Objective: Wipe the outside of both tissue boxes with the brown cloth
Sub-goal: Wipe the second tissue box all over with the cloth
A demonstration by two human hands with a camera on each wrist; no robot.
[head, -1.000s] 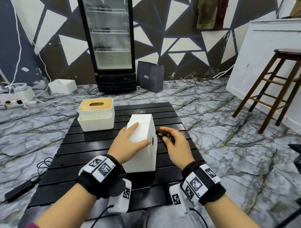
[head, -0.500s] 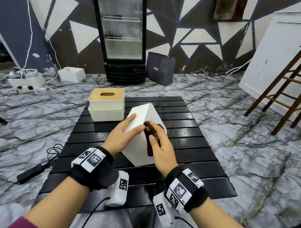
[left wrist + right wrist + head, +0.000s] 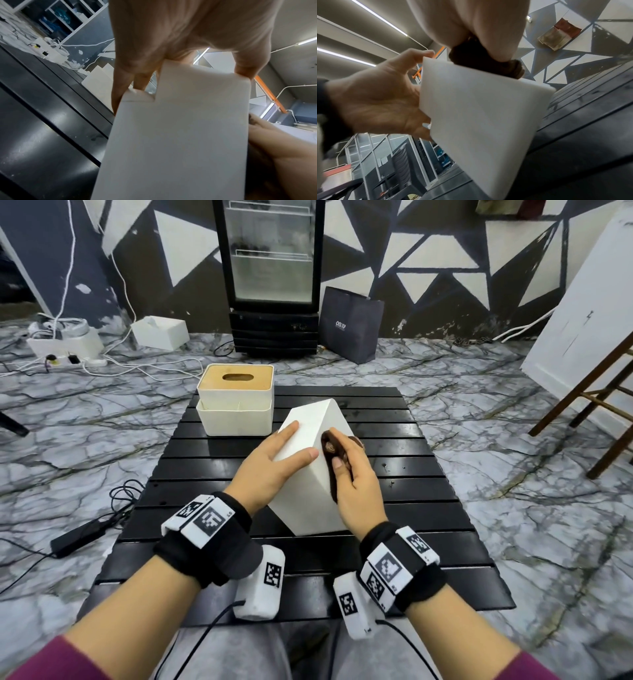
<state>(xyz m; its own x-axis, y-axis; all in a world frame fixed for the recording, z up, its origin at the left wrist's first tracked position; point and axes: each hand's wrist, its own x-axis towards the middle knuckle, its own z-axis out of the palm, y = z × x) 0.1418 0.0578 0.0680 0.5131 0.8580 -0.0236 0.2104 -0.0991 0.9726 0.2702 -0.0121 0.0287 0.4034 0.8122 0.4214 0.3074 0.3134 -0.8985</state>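
A plain white tissue box (image 3: 310, 501) stands on end on the black slatted table (image 3: 411, 542), with one vertical edge turned toward me. My left hand (image 3: 301, 441) grips its upper part, fingers on the left face and thumb across the near edge; the left wrist view shows the box (image 3: 180, 135) between thumb and fingers. My right hand (image 3: 337, 448) holds the brown cloth (image 3: 333, 487) and presses it against the box's right face; the cloth (image 3: 479, 59) is bunched under the fingers. A second tissue box (image 3: 236, 409) with a wooden lid sits at the table's back left, untouched.
A glass-door fridge (image 3: 274, 278) and a dark paper bag (image 3: 349, 326) stand behind the table. A wooden stool (image 3: 589, 402) is at the right. Cables, a power strip (image 3: 65, 344) and a black adapter (image 3: 78, 537) lie on the marble floor at the left.
My right hand has moved left from beside the white box and laid the cloth on its right face. The box has turned so an edge faces me. The left hand keeps its grip.
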